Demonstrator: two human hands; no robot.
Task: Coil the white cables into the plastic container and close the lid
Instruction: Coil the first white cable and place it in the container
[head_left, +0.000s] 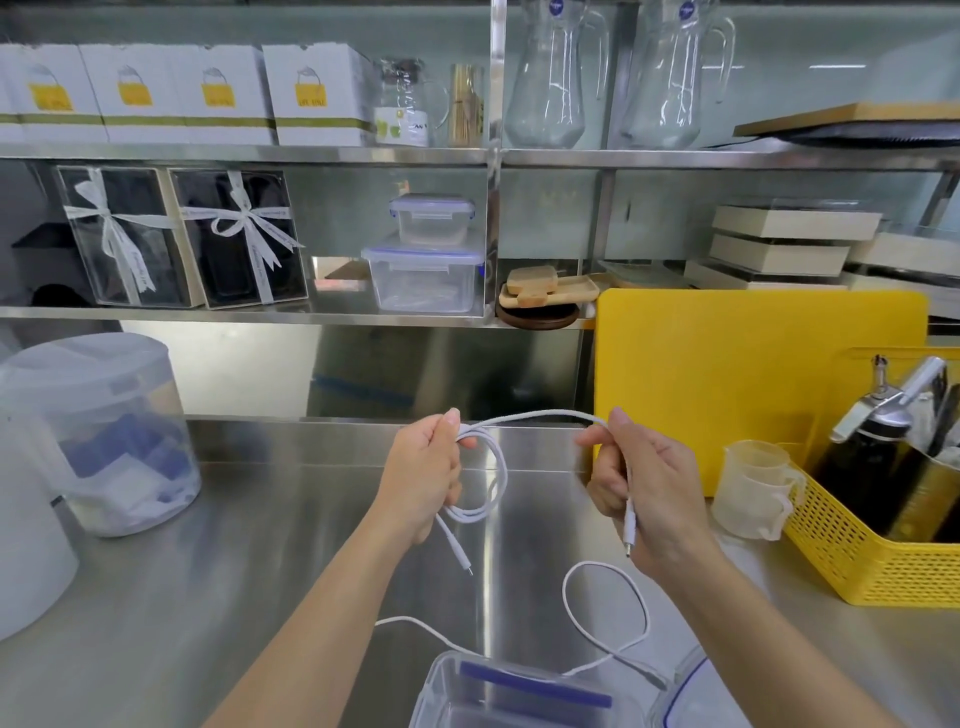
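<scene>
My left hand (423, 475) pinches a looped white cable (501, 467) above the steel counter. One plug of it dangles below the loop. My right hand (641, 488) grips the same cable's other end, its plug pointing down past my palm. A second white cable (605, 618) lies on the counter in a loose loop, running across the rim of the open clear plastic container (441, 691) at the bottom edge. The container's clear lid (680, 691) with a blue seal lies just right of it, partly out of view.
A yellow basket (872, 561) with bottles and a clear measuring jug (753, 488) stand at the right. A yellow cutting board (753, 374) leans behind them. A large lidded clear tub (109, 431) sits at the left. Shelves above hold boxes, containers and glass jugs.
</scene>
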